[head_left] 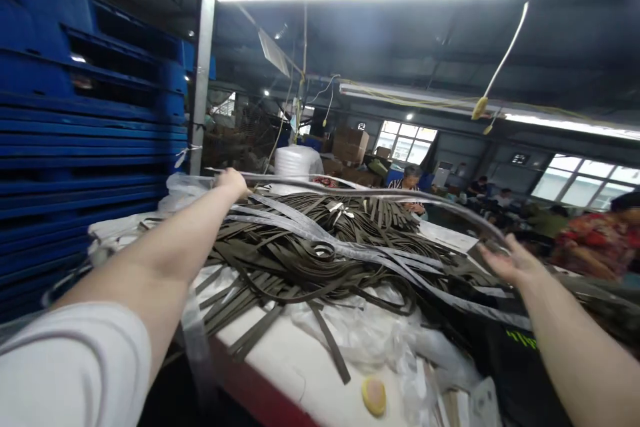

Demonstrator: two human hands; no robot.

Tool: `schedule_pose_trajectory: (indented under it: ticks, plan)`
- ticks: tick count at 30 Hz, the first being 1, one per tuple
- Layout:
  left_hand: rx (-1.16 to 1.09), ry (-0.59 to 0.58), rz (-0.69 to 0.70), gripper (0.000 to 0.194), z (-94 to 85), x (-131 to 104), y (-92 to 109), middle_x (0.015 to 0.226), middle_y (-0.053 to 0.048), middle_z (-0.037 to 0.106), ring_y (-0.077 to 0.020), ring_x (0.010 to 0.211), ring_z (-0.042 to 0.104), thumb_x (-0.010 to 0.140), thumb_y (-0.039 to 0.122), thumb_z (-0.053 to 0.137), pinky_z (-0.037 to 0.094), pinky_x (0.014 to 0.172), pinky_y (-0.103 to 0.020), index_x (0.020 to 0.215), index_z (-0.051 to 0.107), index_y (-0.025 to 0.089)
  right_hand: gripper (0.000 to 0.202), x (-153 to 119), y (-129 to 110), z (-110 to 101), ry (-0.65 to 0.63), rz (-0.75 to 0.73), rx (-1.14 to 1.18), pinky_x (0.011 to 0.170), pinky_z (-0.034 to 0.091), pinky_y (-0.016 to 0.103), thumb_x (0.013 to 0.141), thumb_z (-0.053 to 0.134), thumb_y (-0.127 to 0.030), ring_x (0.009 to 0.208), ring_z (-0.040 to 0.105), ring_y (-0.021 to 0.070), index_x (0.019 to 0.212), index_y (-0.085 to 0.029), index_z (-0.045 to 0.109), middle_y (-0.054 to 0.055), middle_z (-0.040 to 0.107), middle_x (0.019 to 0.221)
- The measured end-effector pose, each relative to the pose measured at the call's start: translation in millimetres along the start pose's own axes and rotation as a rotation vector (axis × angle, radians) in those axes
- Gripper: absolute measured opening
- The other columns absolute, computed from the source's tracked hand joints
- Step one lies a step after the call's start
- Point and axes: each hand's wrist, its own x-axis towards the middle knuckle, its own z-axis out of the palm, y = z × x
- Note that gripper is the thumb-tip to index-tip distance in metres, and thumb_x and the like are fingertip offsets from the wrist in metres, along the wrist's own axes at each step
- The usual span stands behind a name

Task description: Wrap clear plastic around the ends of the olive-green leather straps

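My left hand (pixel 231 183), at the far left of the table, is closed on one end of a long dark strap (pixel 350 192). The strap stretches in the air over the pile to my right hand (pixel 510 261). My right hand is palm up with its fingers apart, and the strap runs to its fingertips; the contact there is blurred. Beneath lies a large heap of dark olive straps (pixel 300 267), with pale grey printed strips (pixel 360 251) across it. A small white tie (pixel 342 211) sits on the heap.
Blue pallets (pixel 90 140) are stacked at the left beside a metal post (pixel 201 73). Clear plastic (pixel 350 330) and a yellow round object (pixel 373 395) lie on the white table (pixel 270 353). A person in red (pixel 595 240) is at the right; others sit farther back.
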Motion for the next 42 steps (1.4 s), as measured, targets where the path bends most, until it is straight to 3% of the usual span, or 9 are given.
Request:
schedule_pose_trajectory:
  ticks: [8,13,15,17,21,28,33,37,42]
  plan:
    - [-0.141,-0.371,0.319,0.03,87.2,-167.5,-53.6,0.094,-0.003,0.075,-0.021,0.091,0.07,0.077,0.03,0.067,0.052,0.083,-0.028,0.105,0.065,0.019,0.013,-45.6,90.5,58.1,-0.303,0.224,-0.008,0.06,0.053,0.016,0.097,0.047,-0.017,0.065,0.063,0.0097,0.098,-0.01,0.058,0.012,0.064,0.089]
    - [-0.67,-0.42,0.375,0.029,106.2,-280.4,-31.9,0.091,-0.006,0.073,-0.0199,0.077,0.068,0.088,0.041,0.057,0.053,0.068,-0.029,0.105,0.065,0.019,0.042,-163.5,114.5,92.8,-0.972,0.113,-0.175,0.082,0.053,0.028,0.066,0.084,-0.024,0.093,0.066,0.0221,0.103,-0.012,0.07,0.013,0.07,0.108]
    - [-0.815,-0.447,0.342,0.026,107.2,-312.7,-19.8,0.085,-0.006,0.073,-0.0189,0.073,0.068,0.09,0.04,0.056,0.053,0.066,-0.028,0.102,0.066,0.019,0.066,-219.4,139.2,97.5,-1.35,-0.152,-0.393,0.099,0.047,0.039,0.058,0.088,-0.028,0.111,0.06,0.0284,0.119,-0.02,0.066,0.009,0.066,0.121]
    - [-0.882,-0.507,0.334,0.025,106.8,-335.1,-11.5,0.079,-0.006,0.072,-0.0173,0.066,0.065,0.089,0.039,0.057,0.05,0.061,-0.027,0.099,0.067,0.019,0.073,-268.1,174.1,97.4,-1.442,-0.248,-0.464,0.106,0.042,0.043,0.058,0.087,-0.032,0.119,0.056,0.0311,0.126,-0.025,0.062,0.007,0.062,0.129]
    - [-0.919,-0.571,0.228,0.03,105.7,-343.0,-11.5,0.074,-0.007,0.07,-0.0148,0.058,0.058,0.087,0.045,0.061,0.045,0.056,-0.026,0.094,0.067,0.017,0.031,-323.4,239.1,92.8,-1.444,0.032,-0.156,0.076,0.055,0.038,0.08,0.067,-0.05,0.084,0.067,0.0243,0.099,-0.025,0.07,0.004,0.073,0.094]
    - [-1.135,-0.473,-0.097,0.066,119.6,-306.3,-51.9,0.135,-0.016,0.056,-0.0235,0.118,0.057,0.088,0.07,0.047,0.043,0.099,-0.035,0.126,0.054,0.017,0.056,-321.6,249.3,85.4,-1.193,0.383,0.039,0.051,0.046,0.024,0.08,0.06,-0.069,0.05,0.059,0.0128,0.088,-0.014,0.064,0.002,0.065,0.059]
    - [-0.9,-0.9,-0.207,0.072,125.3,-324.3,-75.5,0.113,-0.015,0.069,-0.0302,0.117,0.058,0.077,0.078,0.053,0.036,0.107,-0.042,0.101,0.069,0.012,0.054,-318.5,248.2,80.8,-1.175,0.397,0.078,0.047,0.044,0.021,0.079,0.063,-0.066,0.047,0.058,0.0106,0.089,-0.013,0.063,0.002,0.066,0.061]
    - [-1.086,-1.303,-0.371,0.07,122.6,-337.7,-78.2,0.099,-0.013,0.072,-0.0286,0.103,0.064,0.074,0.079,0.057,0.044,0.096,-0.039,0.092,0.073,0.013,0.052,-322.5,256.0,75.3,-1.306,0.421,0.088,0.05,0.046,0.02,0.084,0.06,-0.062,0.051,0.06,0.0102,0.092,-0.011,0.065,0.004,0.069,0.067]
    - [-1.386,-1.169,-0.589,0.05,125.4,-340.0,-74.2,0.091,-0.008,0.07,-0.0171,0.084,0.064,0.068,0.042,0.084,0.047,0.079,-0.027,0.107,0.07,0.015,0.051,-324.2,264.1,67.1,-1.41,0.532,0.122,0.056,0.047,0.021,0.086,0.06,-0.059,0.058,0.063,0.0115,0.09,-0.008,0.067,0.007,0.07,0.07]
